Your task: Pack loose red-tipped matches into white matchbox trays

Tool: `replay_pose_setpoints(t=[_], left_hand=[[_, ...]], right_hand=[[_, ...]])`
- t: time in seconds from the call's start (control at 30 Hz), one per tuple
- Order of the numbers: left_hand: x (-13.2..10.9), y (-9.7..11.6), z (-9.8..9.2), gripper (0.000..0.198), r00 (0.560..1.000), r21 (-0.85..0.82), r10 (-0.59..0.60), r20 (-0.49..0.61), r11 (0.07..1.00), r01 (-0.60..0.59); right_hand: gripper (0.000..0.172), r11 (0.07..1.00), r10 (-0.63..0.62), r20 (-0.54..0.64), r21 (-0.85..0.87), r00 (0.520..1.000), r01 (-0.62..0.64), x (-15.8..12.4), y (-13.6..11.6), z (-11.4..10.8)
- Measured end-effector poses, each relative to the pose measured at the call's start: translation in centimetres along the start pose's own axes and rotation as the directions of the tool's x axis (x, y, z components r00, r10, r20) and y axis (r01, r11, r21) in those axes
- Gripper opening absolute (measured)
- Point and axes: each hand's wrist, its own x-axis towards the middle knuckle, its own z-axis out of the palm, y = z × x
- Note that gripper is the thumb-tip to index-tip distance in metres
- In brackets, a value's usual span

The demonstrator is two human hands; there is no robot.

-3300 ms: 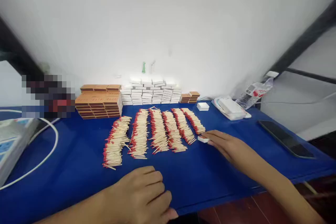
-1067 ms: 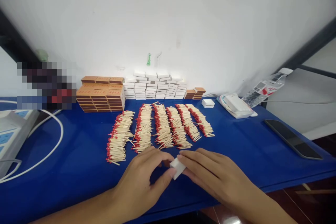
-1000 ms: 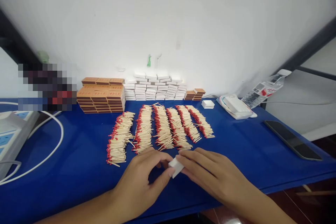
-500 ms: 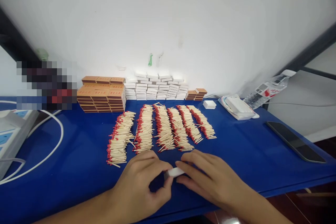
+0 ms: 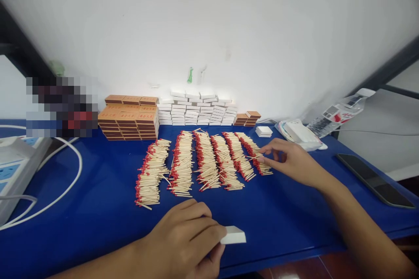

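Observation:
My left hand (image 5: pixel 193 239) is closed around one end of a small white matchbox tray (image 5: pixel 234 236) near the table's front edge; the fingers hide part of it. My right hand (image 5: pixel 284 159) reaches over the table to the rightmost row of matches (image 5: pixel 250 148), thumb and forefinger slightly apart at its right side. Whether the fingertips touch the matchsticks is hard to tell. Several more rows of red-tipped matches (image 5: pixel 206 161) lie side by side across the blue table (image 5: pixel 108 209).
Along the wall stand orange-brown matchboxes (image 5: pixel 127 117), stacked white trays (image 5: pixel 193 109) and a smaller matchbox pile (image 5: pixel 247 118). White trays (image 5: pixel 263 131), a plastic packet (image 5: pixel 301 135), a bottle (image 5: pixel 340 115) and a phone (image 5: pixel 375 178) are at right. A power strip (image 5: pixel 16 161) with cables sits left.
My right hand has left the white tray and moved up and right to the rightmost match row. My left hand keeps the tray, now slightly lower.

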Motion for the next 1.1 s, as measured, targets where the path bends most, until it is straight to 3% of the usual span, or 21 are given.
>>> replay_pose_setpoints(t=[0.63,0.9,1.1], left_hand=[[0.0,-0.3,0.1,0.023,1.000,0.017,0.008,0.016,1.000,-0.008],[0.0,-0.3,0.1,0.022,1.000,0.015,0.021,-0.003,1.000,-0.021],[0.0,-0.2,0.1,0.023,1.000,0.010,0.014,-0.003,1.000,-0.014]], right_hand=[[0.047,0.999,-0.031,0.099,0.010,0.995,0.030,0.2,-0.1,0.2],[0.047,1.000,0.015,0.023,0.022,1.000,-0.015,-0.6,1.3,-1.1],[0.046,0.999,0.042,-0.015,0.022,0.999,-0.042,-1.0,2.2,-0.5]])
